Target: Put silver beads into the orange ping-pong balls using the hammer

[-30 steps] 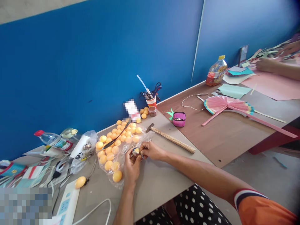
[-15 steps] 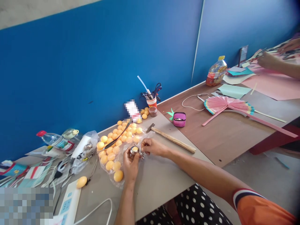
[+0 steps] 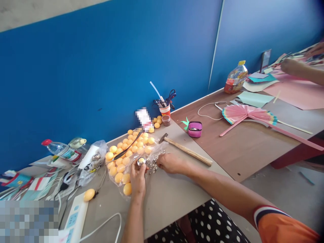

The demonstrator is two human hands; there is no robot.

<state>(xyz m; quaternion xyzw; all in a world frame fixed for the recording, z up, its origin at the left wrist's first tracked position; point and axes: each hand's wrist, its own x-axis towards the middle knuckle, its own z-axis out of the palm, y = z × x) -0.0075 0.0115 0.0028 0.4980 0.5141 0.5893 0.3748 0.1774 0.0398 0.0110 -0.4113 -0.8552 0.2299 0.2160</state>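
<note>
In my left hand (image 3: pixel 138 175) is a small round piece of shiny metal with a yellow middle (image 3: pixel 141 161), gripped between thumb and fingers at the near edge of the balls. My right hand (image 3: pixel 170 163) is just to its right, fingers bent together over a heap of small silvery metal parts (image 3: pixel 152 164). What those fingers pinch, if anything, is too small to make out. Many orange-yellow balls (image 3: pixel 118 168) lie in a clear plastic bag just beyond and left of my hands, with a black strap (image 3: pixel 128 147) across them.
A hammer (image 3: pixel 188 150) lies beyond my right hand. A purple pouch (image 3: pixel 195 129), a paper cup of tools (image 3: pixel 165 109) and a pink paper fan (image 3: pixel 249 114) are farther off. On the left are bottles (image 3: pixel 60 151) and a power strip (image 3: pixel 76 214). A co-worker's hand (image 3: pixel 291 66) is far right.
My right hand has drawn away from the metal piece, slightly right and down onto the silvery parts. My left hand has shifted slightly left, still holding its piece.
</note>
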